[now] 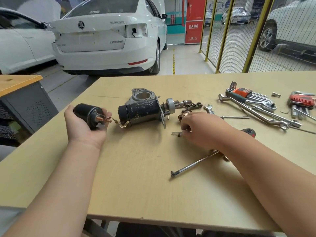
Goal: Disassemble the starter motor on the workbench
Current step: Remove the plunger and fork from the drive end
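The left hand (85, 124) curls around 1 black cylinder (84, 112). The right hand (200, 129) lies beside 1 motor (142, 112); its grip I cannot tell. 2 key sets (242, 93) lie far right.

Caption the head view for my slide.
Left hand holds the black solenoid beside the starter motor body; right hand reaches for a small pin on the workbench.

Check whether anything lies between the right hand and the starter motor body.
Nothing really blocks it. Between the right hand and the starter motor body lie only bare workbench and a small pin close by the hand. A copper coil sits just beyond the hand, off that line. The left hand holds the solenoid.
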`<state>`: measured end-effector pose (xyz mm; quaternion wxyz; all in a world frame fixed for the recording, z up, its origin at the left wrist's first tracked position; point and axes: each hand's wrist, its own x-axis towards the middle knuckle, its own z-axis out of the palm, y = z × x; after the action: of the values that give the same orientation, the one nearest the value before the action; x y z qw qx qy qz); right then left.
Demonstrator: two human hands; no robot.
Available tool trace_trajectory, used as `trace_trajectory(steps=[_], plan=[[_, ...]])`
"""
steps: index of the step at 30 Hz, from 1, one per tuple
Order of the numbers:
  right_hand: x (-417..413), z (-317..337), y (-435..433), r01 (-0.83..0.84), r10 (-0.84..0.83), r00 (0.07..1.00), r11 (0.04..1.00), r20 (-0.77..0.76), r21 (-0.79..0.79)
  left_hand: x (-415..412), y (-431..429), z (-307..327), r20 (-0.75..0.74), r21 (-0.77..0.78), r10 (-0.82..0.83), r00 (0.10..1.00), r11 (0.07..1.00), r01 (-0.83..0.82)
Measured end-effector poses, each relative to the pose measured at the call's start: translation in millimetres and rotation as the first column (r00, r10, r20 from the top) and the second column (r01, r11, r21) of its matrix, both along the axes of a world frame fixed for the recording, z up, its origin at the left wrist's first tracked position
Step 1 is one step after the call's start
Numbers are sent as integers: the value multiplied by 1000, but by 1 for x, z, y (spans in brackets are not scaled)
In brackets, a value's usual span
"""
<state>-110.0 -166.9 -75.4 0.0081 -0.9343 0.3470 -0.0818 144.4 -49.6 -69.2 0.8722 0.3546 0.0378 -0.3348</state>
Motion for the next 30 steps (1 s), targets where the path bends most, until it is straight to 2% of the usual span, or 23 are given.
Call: trace_trajectory(steps=[5,9,11,13,16,18,22,28,30], plan=[[7,9,12,-59,63,994,997,86,-51,7,-3,2,-23,-40,28,999,999,-29],[36,34,30,-154,193,932,977,308,-148,2,-6,3,5,-41,-51,999,998,51],[63,45,36,-198,239,893,970,381,-143,-1,-8,3,17,-61,-116,993,991,117],[92,49,38,-226,249,900,968,357,-107,-1,-9,1,42,-80,-187,981,978,190],[132,44,40,-277,287,941,957,180,-83,-1,-10,-4,45,-58,-280,959,958,282],[149,37,40,-297,301,944,954,132,-50,1,-10,-8,41,-3,-307,951,951,308],[158,30,38,-288,290,937,957,195,-39,9,-12,-9,113,162,-255,960,958,235],[147,45,32,-372,360,926,921,114,116,14,-5,-3,225,157,-12,974,987,-24],[138,55,29,-363,336,924,921,181,141,19,-1,-3,312,299,-15,950,951,-83]])
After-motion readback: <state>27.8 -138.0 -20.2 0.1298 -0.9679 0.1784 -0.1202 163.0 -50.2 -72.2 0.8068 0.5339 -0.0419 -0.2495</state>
